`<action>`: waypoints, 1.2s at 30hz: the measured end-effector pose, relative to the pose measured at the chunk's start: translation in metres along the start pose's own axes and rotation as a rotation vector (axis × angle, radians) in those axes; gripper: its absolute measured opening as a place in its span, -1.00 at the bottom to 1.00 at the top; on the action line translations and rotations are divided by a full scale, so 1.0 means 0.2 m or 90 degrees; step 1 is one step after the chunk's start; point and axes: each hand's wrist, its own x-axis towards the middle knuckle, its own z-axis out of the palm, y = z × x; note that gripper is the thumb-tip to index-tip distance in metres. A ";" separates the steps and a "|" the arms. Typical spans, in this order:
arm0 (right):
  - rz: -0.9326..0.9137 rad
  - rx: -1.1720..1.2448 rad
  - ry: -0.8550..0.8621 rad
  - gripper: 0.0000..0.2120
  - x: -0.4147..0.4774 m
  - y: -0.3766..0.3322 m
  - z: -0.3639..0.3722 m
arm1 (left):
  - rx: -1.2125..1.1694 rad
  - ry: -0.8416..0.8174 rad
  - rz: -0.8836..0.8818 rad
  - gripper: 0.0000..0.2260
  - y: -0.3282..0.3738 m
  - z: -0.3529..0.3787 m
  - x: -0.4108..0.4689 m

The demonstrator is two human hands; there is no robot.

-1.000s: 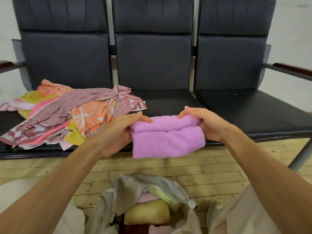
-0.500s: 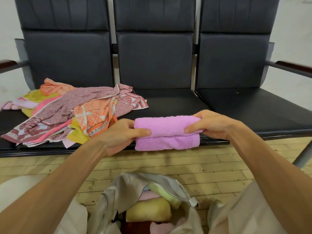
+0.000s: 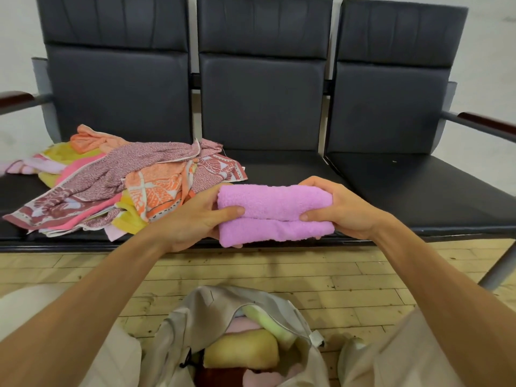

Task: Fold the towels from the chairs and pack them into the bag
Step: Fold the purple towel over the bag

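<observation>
Bag: on the floor, mouth open and facing up, already well filled. A yellow towel lies on top, with pale pink and green ones beside it.

Pink towel: folded into a thick two-layer bundle, held above and beyond the bag. I cannot tell whether it touches anything underneath.

Left hand is clamped on the bundle's left end, thumb on top. Right hand is clamped on the right end. The hands are apart by the bundle's length.

Risks, my reading:
- Little room is left in the bag, so a thick bundle pushed in may jam at the mouth or ride up over the rim.
- The bag is soft and its near flap sags inward. It may fold across the opening with no hand free to hold it.
- Thick terry springs back, so releasing one end on the way down may let the fold open.

Around:
- Chairs: a row of three dark ones beyond the bag.
- Floor: pale wood boards under and around the bag.
- Pile of towels: beyond and left of the bag, unfolded, patterned, orange, yellow and pink, so much of the work remains.
- Trouser legs: close on both sides of the bag, narrowing the way down. Nothing else lies between the bundle and the bag.
</observation>
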 end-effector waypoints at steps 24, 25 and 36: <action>0.065 -0.379 -0.251 -0.65 0.14 -0.05 0.19 | 0.250 -0.034 0.196 -0.47 -0.01 0.05 -0.02; 0.044 -0.397 -0.218 -0.62 0.15 -0.04 0.21 | 0.271 -0.020 0.201 -0.45 -0.01 0.05 -0.02; -0.077 -0.737 -0.088 -0.74 0.12 0.00 0.36 | 0.623 -0.125 -0.105 -0.57 -0.05 0.09 0.07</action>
